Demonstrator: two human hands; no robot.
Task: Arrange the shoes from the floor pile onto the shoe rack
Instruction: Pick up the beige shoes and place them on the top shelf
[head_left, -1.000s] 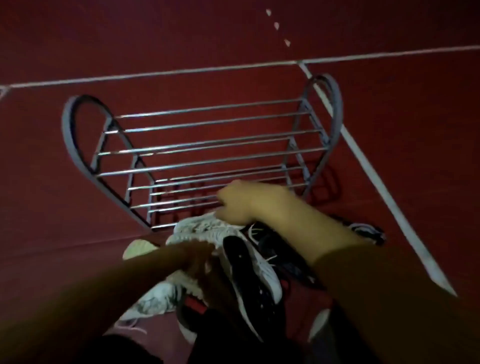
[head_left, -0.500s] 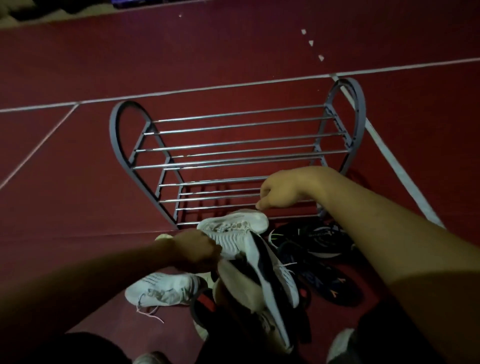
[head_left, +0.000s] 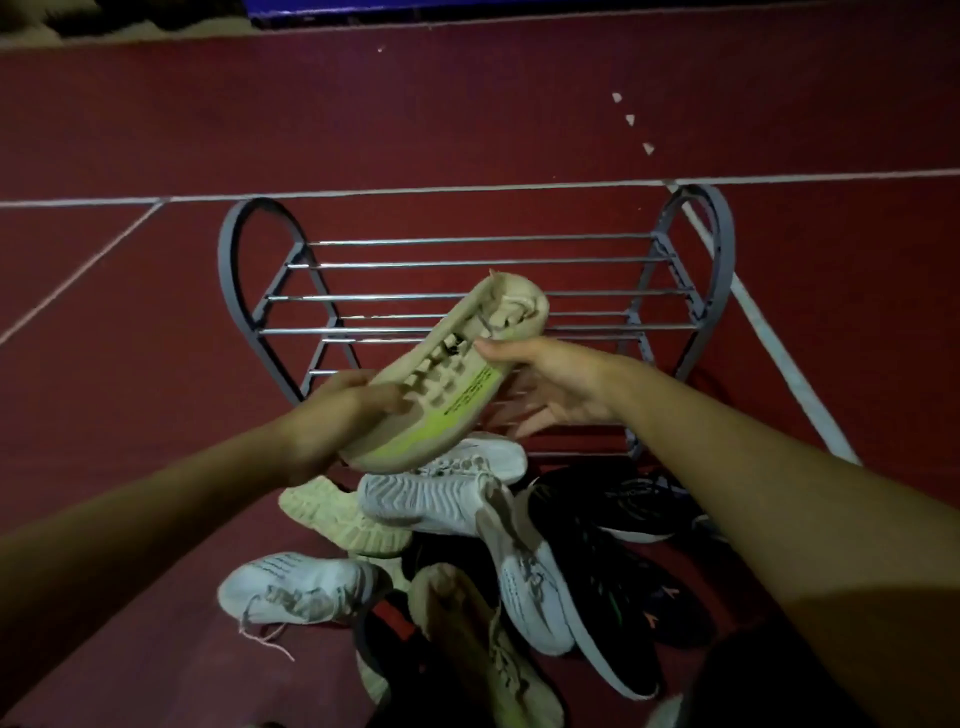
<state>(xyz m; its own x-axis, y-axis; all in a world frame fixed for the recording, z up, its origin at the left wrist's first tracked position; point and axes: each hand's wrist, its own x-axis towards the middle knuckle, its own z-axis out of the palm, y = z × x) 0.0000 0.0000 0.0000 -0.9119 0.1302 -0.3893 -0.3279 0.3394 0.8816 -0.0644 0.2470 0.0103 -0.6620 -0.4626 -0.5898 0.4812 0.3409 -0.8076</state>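
Observation:
A beige sneaker with a lime-green stripe (head_left: 441, 384) is held up in the air in front of the grey metal shoe rack (head_left: 467, 265). My left hand (head_left: 337, 405) grips its toe end from the left. My right hand (head_left: 550, 379) touches its side near the laces with thumb and fingers. The rack's shelves of chrome bars hold no shoes. Below my hands lies the floor pile: a white sneaker (head_left: 441, 483), a beige sneaker sole-up (head_left: 337, 514), another white sneaker (head_left: 296, 587), and black sneakers (head_left: 613, 504).
The floor is dark red with white lines (head_left: 779, 338). Three small white scraps (head_left: 629, 120) lie beyond the rack. A dark blue edge runs along the top of the view. The pile spreads from the rack's front toward me.
My hands were down in the pile; now they have lifted the beige and lime sneaker out and up toward the rack. The camera has tilted up a little.

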